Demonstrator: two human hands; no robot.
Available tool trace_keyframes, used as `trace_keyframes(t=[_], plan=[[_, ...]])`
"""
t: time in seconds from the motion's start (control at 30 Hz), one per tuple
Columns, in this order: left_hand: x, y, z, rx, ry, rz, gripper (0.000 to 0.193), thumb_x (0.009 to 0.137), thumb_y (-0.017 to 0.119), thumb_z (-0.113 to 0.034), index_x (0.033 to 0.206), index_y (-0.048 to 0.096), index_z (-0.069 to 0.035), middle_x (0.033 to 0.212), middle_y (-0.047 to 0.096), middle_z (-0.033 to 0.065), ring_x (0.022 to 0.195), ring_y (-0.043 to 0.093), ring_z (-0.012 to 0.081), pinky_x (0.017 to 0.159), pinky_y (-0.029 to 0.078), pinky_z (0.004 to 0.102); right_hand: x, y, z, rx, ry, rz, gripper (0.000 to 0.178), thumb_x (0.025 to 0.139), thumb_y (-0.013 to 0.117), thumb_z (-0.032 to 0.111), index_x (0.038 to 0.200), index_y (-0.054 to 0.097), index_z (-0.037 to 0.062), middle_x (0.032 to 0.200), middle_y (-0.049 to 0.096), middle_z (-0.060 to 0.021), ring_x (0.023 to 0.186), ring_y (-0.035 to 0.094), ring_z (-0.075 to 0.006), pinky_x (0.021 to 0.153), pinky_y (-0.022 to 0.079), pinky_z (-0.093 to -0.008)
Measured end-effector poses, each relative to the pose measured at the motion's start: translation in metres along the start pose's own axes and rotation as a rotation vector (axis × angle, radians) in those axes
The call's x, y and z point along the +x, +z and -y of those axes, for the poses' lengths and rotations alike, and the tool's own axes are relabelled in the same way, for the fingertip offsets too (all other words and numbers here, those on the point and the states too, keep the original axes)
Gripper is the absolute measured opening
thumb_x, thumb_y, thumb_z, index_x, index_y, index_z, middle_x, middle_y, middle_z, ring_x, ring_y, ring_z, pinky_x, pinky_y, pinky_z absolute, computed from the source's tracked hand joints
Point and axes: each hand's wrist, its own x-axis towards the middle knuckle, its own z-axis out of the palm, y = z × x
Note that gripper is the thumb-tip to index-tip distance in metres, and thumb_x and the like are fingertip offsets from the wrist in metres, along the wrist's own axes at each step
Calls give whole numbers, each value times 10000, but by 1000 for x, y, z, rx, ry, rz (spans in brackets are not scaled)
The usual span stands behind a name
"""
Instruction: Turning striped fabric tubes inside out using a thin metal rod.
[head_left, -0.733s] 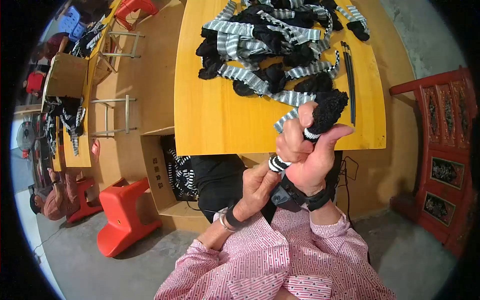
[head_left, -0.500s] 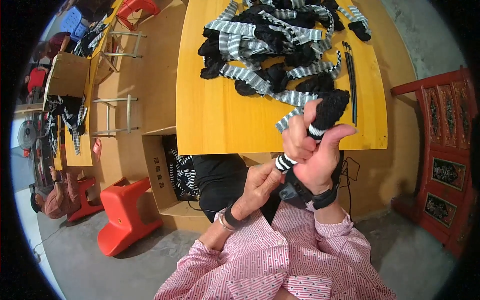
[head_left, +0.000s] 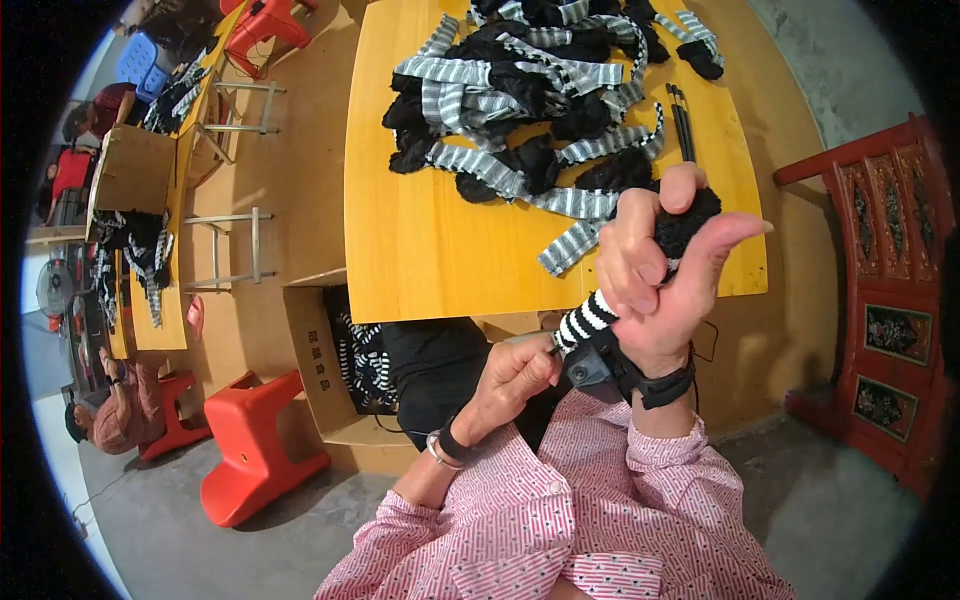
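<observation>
A knitted sock-like piece, striped black and white with a fuzzy black end, stretches between my hands above the table's front edge. My right hand wraps its fingers round the black end, thumb stretched outward. The striped end is pinched by my left hand, where something thin and dark shows at the fingertips; I cannot make out what it is. Beyond them, a pile of similar pieces, grey-white inside-out looking strips with fuzzy black parts, covers the far part of the table. Several thin black sticks lie to its right.
The yellow table ends just above my lap. A cardboard box with striped pieces stands left of my legs. Farther left are a red plastic stool, other tables and people. A carved red wooden chair stands right.
My right hand has shifted slightly right and closed further over the black end. More striped knit now shows between the hands. My left hand has moved slightly left and down.
</observation>
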Motion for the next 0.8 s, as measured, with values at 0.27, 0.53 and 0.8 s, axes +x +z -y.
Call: trace_keyframes(t=[0.27, 0.53, 0.8], plan=[[-6, -3, 6, 122, 55, -54, 393, 882, 427, -350, 658, 458, -29, 508, 363, -34, 452, 304, 48, 412, 237, 204, 3, 2, 4, 91, 22, -60, 422, 838, 310, 537, 819, 390, 123, 511, 278, 33, 349, 190, -35, 304, 152, -178], [-6, -3, 12, 208, 214, -180, 399, 877, 442, -326, 633, 447, -11, 491, 377, 3, 424, 346, 84, 403, 267, 225, -6, -5, -13, 293, 71, 16, 398, 881, 215, 508, 842, 409, 162, 480, 269, 30, 347, 160, -47, 315, 136, -194], [-7, -5, 14, 283, 257, -222, 375, 865, 456, -270, 589, 455, -15, 459, 388, 22, 396, 388, 118, 399, 291, 245, -11, -10, -19, 384, 124, 59, 384, 885, 217, 502, 848, 407, 171, 472, 279, 35, 336, 155, -38, 307, 124, -201]])
